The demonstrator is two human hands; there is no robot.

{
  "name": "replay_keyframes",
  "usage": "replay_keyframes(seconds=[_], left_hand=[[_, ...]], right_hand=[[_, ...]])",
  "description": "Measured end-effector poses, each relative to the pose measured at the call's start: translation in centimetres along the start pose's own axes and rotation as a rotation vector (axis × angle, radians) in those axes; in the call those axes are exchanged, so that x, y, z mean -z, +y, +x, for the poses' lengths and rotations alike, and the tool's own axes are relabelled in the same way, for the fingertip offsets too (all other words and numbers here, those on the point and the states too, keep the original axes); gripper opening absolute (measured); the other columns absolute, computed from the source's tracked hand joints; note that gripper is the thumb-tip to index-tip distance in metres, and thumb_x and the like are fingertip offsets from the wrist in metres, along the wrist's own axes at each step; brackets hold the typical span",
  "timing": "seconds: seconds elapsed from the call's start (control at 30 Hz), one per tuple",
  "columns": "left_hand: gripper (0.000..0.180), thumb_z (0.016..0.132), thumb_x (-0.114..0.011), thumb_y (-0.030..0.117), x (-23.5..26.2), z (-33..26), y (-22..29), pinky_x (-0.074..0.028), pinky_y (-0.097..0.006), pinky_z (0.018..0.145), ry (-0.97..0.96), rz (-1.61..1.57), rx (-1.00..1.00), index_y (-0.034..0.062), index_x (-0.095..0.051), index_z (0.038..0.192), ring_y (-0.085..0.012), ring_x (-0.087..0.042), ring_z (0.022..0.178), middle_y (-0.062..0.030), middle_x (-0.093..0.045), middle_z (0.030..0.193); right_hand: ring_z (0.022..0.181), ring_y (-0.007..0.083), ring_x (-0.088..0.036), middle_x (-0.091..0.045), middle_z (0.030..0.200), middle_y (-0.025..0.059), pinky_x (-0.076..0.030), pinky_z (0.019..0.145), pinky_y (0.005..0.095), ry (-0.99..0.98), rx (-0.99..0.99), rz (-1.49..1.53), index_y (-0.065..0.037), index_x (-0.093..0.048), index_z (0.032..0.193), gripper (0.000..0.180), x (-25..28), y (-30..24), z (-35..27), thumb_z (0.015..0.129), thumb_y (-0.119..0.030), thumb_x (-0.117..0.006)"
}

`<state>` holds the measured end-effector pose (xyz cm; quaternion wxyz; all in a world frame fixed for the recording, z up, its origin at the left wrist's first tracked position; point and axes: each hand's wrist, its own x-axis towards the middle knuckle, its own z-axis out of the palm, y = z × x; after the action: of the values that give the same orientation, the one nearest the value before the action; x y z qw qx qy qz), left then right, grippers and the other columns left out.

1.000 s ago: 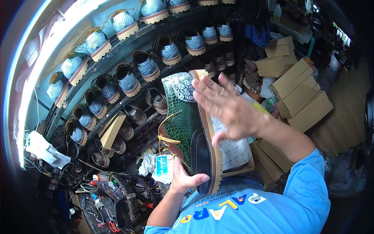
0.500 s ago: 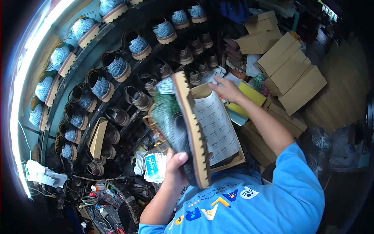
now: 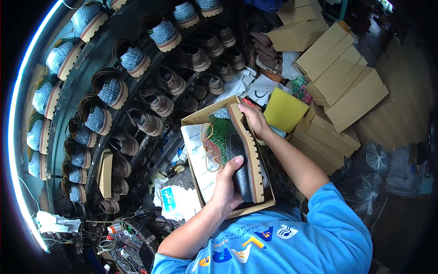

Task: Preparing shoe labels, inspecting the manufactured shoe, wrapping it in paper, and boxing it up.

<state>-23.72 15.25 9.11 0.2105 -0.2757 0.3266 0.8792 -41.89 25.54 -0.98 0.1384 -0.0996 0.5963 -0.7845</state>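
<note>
A shoe with a green textured side, black toe, pale blue heel and thick tan ridged sole lies on its side within an open cardboard shoe box. Its sole faces right and its heel points to the far end. My left hand is closed round the toe part, thumb on top, other fingers mostly hidden beneath. At the far right corner, my right hand grips the box edge beside the heel; some of its fingers are out of sight. Printed white lining paper covers the box's left half.
Curved racks at left carry rows of blue-heeled shoes and brown shoes. Cardboard boxes pile up at right, near a yellow pad. Printed cards lie left of the box; cluttered tools sit at lower left.
My left hand has lowered the shoe from above into the box and turned its side upward. My right hand has moved slightly nearer and left, and the box shows farther left.
</note>
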Motion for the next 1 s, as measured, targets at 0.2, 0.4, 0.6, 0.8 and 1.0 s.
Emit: replay_keyframes(seconds=[0.2, 0.4, 0.6, 0.8, 1.0], left_hand=[[0.059, 0.089, -0.07, 0.041, -0.5, -1.1, -2.0, -0.052, -0.054, 0.099, -0.008, -0.038, -0.094, 0.0052, -0.051, 0.131, -0.0328, -0.063, 0.113, -0.0156, -0.062, 0.122], [0.053, 0.085, -0.076, 0.005, -0.5, -2.6, -1.9, -0.054, -0.055, 0.095, 0.03, 0.093, 0.065, 0.0011, -0.041, 0.125, -0.0327, -0.062, 0.113, -0.0189, -0.057, 0.123], [0.03, 0.091, -0.07, 0.012, 1.8, -6.3, 4.7, -0.056, -0.03, 0.079, 0.062, 1.101, 0.09, -0.0017, -0.062, 0.116, -0.0193, -0.068, 0.092, -0.0092, -0.069, 0.096], [0.046, 0.102, -0.05, 0.042, 5.5, 3.9, 16.0, -0.051, -0.045, 0.081, 0.034, 1.92, -0.747, 0.0004, -0.067, 0.112, -0.0408, -0.066, 0.093, -0.0241, -0.069, 0.099], [0.079, 0.097, -0.03, 0.07, 3.5, 4.6, 17.4, -0.051, -0.049, 0.081, 0.132, 2.124, -0.273, 0.003, -0.072, 0.105, -0.0449, -0.065, 0.09, -0.0274, -0.068, 0.086]], right_hand=[[0.129, 0.0164, -0.048, -0.054, 0.142, 0.0149, -0.032, 0.11, 0.0259, -0.03, -0.076, -0.025, 0.01, -0.041, 0.145, 0.06, 1.0, 0.4, 0.4, 0.098, -0.027, -0.052], [0.136, 0.0177, -0.043, -0.047, 0.148, 0.0187, -0.029, 0.113, 0.0264, -0.067, -0.077, 0.031, 0.011, -0.034, 0.147, 0.066, 0.6, -0.3, 0.0, 0.098, -0.028, -0.053], [0.135, 0.0189, -0.044, -0.05, 0.146, 0.019, -0.028, 0.114, 0.0267, -0.069, -0.077, -0.044, 0.011, -0.037, 0.146, 0.065, 1.4, -0.1, -0.2, 0.098, -0.03, -0.052], [0.129, 0.0196, -0.049, -0.057, 0.137, 0.0208, -0.032, 0.111, 0.028, -0.119, -0.024, -0.1, 0.013, -0.052, 0.133, 0.056, 0.1, -0.3, -0.3, 0.098, -0.031, -0.05], [0.128, 0.0189, -0.05, -0.055, 0.14, 0.0207, -0.034, 0.109, 0.0279, -0.159, 0.03, -0.098, 0.015, -0.05, 0.134, 0.057, -0.5, -0.1, -0.7, 0.098, -0.029, -0.051]])
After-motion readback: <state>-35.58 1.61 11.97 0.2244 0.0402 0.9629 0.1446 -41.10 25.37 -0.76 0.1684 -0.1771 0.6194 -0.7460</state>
